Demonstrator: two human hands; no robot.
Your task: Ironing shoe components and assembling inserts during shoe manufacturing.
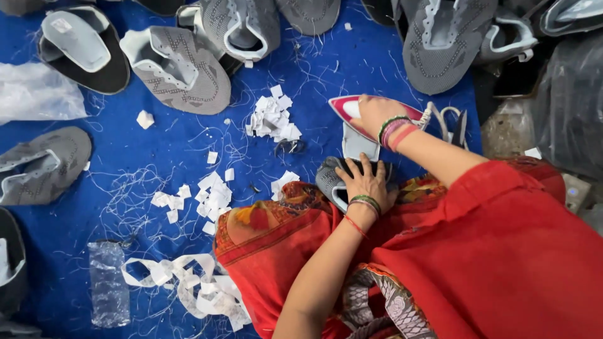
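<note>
— What are you working on?
— A blue cloth [326,69] strewn with loose threads.
— What lies around the pile of white labels [273,119]?
— Grey shoe uppers [182,69] beyond it, more labels [207,194] nearer you, a clear plastic bottle [108,282] nearest.

Matt knitted shoe upper [330,179] (grey cloth), glossy iron [348,110].

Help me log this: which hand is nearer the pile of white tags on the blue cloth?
Right. The right hand on the iron is beside the pile of white tags; the left hand presses the grey shoe upper, farther back.
</note>
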